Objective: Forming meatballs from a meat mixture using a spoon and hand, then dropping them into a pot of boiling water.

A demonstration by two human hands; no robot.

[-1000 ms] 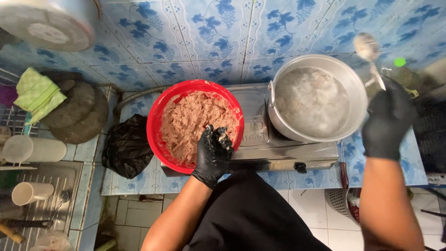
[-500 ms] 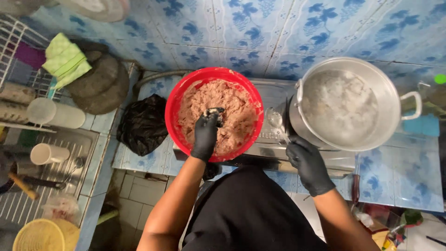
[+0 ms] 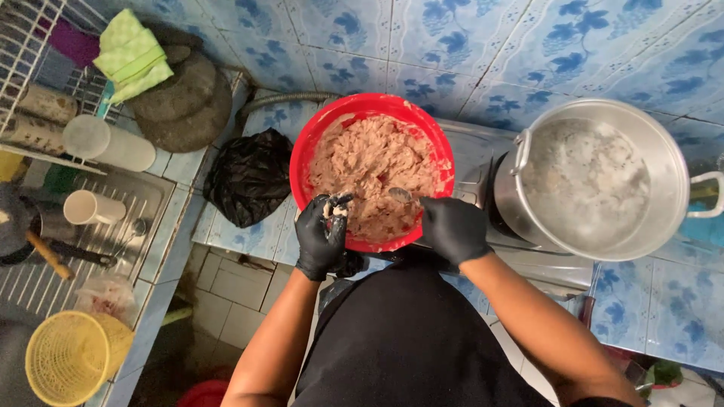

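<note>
Seemingly mid-batch, the head view looks straight down on a tiled counter. At the centre sits a red basin (image 3: 305,147), nearly full of pinkish minced-meat paste (image 3: 373,169). The left hand (image 3: 323,235), in a black glove, is at the basin's seven o'clock rim, curled into a fist with paste squeezed between thumb and forefinger, the glove smeared with it. The right hand (image 3: 455,227), also gloved, is at the five o'clock rim, closed narrowly around the handle of a metal spoon (image 3: 400,195) whose bowl points toward the left fist, just beside it.

At three o'clock from the basin, a large aluminium pot (image 3: 664,162) stands on a steel gas stove (image 3: 547,267); its water looks cloudy and foamy, with pale lumps that may be cooked pieces, though I cannot tell for sure. At nine o'clock lies a crumpled black plastic bag (image 3: 249,177). Farther out at ten o'clock are dark round stone slabs (image 3: 185,102) with a green cloth (image 3: 134,54) on top, and at eight o'clock a sink drainboard (image 3: 147,203) with a white cup (image 3: 89,207) and a yellow basket (image 3: 68,358).

Judging by the full basin, most paste is yet unshaped.
</note>
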